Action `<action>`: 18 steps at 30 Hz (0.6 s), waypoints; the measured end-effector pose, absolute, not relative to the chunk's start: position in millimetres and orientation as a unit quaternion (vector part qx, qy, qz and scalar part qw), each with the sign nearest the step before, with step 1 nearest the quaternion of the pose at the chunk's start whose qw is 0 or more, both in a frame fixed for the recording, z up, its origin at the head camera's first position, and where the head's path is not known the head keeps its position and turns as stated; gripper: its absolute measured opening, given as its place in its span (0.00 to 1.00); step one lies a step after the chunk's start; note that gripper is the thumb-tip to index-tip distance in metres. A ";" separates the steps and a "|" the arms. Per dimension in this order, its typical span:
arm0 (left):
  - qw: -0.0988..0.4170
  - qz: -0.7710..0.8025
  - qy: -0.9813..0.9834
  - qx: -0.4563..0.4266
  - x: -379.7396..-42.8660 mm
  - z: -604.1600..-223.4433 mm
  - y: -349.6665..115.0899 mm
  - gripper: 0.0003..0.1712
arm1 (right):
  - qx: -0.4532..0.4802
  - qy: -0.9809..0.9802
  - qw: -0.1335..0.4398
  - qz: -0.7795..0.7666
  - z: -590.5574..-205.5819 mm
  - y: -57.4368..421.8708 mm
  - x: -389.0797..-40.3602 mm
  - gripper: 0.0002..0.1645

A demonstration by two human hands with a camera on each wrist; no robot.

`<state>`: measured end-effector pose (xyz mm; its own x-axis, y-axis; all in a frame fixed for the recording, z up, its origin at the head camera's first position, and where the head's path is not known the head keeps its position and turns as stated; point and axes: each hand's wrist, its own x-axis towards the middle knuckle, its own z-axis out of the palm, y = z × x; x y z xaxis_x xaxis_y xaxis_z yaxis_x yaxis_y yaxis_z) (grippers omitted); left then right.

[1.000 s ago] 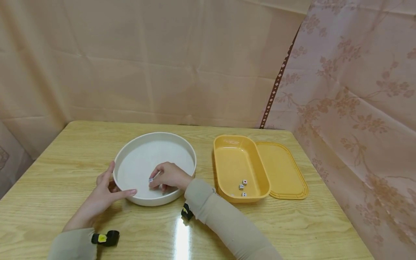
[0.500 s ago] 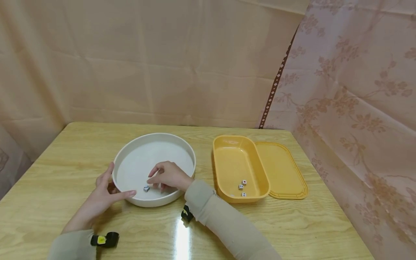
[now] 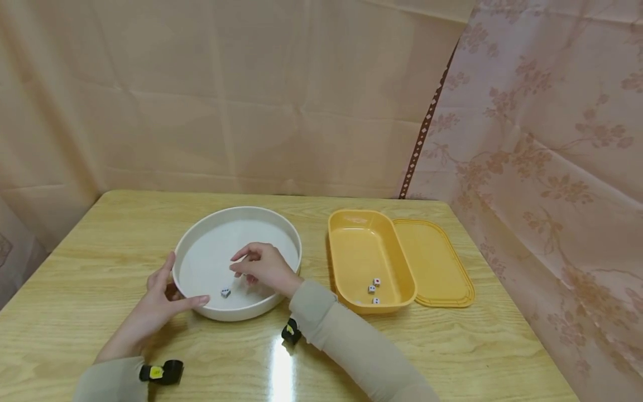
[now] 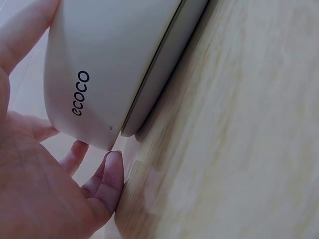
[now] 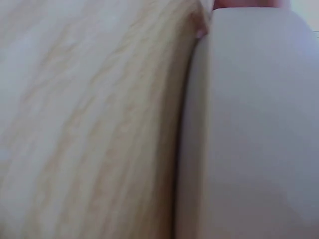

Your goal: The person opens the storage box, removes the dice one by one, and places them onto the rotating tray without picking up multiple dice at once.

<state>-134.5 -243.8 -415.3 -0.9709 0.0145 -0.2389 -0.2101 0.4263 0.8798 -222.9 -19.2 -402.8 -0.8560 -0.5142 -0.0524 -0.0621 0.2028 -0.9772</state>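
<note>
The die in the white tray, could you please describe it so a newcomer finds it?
On the wooden table, the left hand grips a round white tray. Near the tray's front edge, by the thumb tip, lies a small white die with dark pips. Unlike the dice in the yellow box, it shows alone.

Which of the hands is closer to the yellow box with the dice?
Right. The right hand is over the white tray, left of the yellow box. The left hand is farther away, at the tray's near-left rim.
</note>
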 end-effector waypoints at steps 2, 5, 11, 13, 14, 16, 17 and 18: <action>0.105 0.531 0.839 -0.058 -133.9 -415.3 -243.7 0.72 | -0.190 0.745 0.185 -0.612 -399.0 -17.3 -221.6 0.09; 0.103 0.530 0.840 -0.057 -134.2 -415.7 -243.4 0.72 | -0.186 0.739 0.183 -0.622 -391.0 -12.3 -219.0 0.09; 0.104 0.534 0.837 -0.058 -134.6 -416.8 -244.1 0.72 | -0.196 0.744 0.181 -0.612 -372.1 2.9 -210.7 0.10; 0.107 0.536 0.835 -0.061 -134.7 -417.1 -244.3 0.72 | -0.197 0.744 0.177 -0.613 -367.1 9.2 -207.6 0.11; 0.109 0.537 0.834 -0.062 -134.9 -417.3 -244.5 0.72 | -0.198 0.744 0.173 -0.615 -365.2 12.6 -206.2 0.11; 0.110 0.537 0.834 -0.063 -135.3 -417.3 -244.7 0.72 | -0.201 0.742 0.167 -0.618 -362.5 20.0 -204.4 0.11; 0.109 0.537 0.834 -0.063 -135.5 -417.2 -244.4 0.72 | -0.203 0.740 0.164 -0.620 -361.4 23.8 -203.7 0.11; 0.108 0.537 0.834 -0.062 -135.5 -417.2 -244.1 0.73 | -0.204 0.740 0.162 -0.621 -360.6 27.6 -203.3 0.11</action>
<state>-135.5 -244.1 -417.2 -0.9690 0.0134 -0.2466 -0.2190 0.4149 0.8831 -203.3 27.6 -360.6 -0.8643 -0.5028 0.0132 -0.1001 0.1463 -0.9842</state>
